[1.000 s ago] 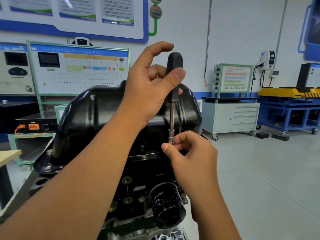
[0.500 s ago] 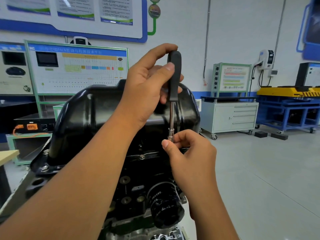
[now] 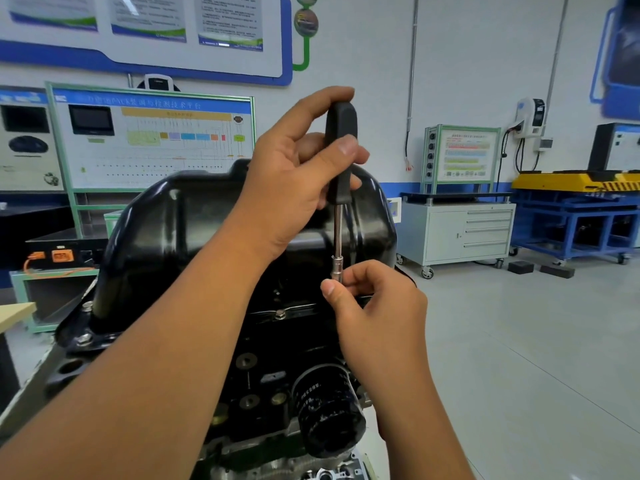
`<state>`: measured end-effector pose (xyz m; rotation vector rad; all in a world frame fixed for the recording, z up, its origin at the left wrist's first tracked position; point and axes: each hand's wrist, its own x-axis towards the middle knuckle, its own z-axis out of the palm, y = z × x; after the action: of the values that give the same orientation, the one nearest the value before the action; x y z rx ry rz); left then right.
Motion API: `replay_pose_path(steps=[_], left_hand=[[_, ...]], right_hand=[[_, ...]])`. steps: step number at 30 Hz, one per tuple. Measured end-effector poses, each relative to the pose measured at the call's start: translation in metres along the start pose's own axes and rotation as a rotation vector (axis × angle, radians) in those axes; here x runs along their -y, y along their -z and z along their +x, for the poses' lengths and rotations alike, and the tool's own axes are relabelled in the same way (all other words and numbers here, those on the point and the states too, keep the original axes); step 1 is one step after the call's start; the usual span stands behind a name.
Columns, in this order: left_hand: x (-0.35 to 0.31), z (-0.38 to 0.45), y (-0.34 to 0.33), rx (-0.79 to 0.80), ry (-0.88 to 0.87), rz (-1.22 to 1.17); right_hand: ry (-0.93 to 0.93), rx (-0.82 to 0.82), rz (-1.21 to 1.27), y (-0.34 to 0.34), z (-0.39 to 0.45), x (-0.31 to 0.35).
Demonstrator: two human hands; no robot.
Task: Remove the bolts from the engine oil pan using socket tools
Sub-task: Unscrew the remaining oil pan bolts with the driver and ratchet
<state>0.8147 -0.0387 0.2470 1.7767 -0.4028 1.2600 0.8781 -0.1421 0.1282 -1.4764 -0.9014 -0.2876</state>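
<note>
The left hand (image 3: pixel 294 188) still grips the socket driver (image 3: pixel 341 157), thumb shifted lower; the right hand (image 3: pixel 377 306) still pinches its socket (image 3: pixel 337 268) beside the oil pan (image 3: pixel 180 230).

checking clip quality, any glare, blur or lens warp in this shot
Head view: glare streaks on the glossy oil pan; hands and driver sharp; wall posters soft, text unreadable; wide-angle bends lines at the edges; lighting even, shadows faint.

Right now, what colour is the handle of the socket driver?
Black, on the socket driver handle, gripped by the left hand; the head view shows it best.
</note>
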Motion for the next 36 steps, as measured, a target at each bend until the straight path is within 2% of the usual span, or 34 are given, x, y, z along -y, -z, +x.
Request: replay_pose_path(steps=[3, 11, 14, 20, 26, 36], left_hand=[[0.001, 0.001, 0.0034, 0.006, 0.055, -0.061], [0.0043, 0.0007, 0.0013, -0.077, -0.034, 0.028], [0.0044, 0.0015, 0.0008, -0.051, -0.065, 0.074], [0.0045, 0.0006, 0.0011, -0.021, -0.085, 0.123], [0.0015, 0.0005, 0.0022, 0.008, 0.052, 0.002], [0.0033, -0.0011, -0.0027, -0.09, -0.055, 0.104]], right_hand=[[0.0, 0.006, 0.004, 0.0009, -0.0003, 0.0002], [-0.019, 0.004, 0.015, 0.0013, -0.0019, 0.0002], [-0.015, 0.029, -0.02, 0.0007, -0.0016, 0.0014], [0.005, -0.02, 0.004, -0.0001, -0.0027, 0.0002], [0.002, 0.018, -0.015, 0.0012, -0.0011, -0.0006], [0.005, -0.006, 0.012, 0.0024, -0.0004, -0.001]])
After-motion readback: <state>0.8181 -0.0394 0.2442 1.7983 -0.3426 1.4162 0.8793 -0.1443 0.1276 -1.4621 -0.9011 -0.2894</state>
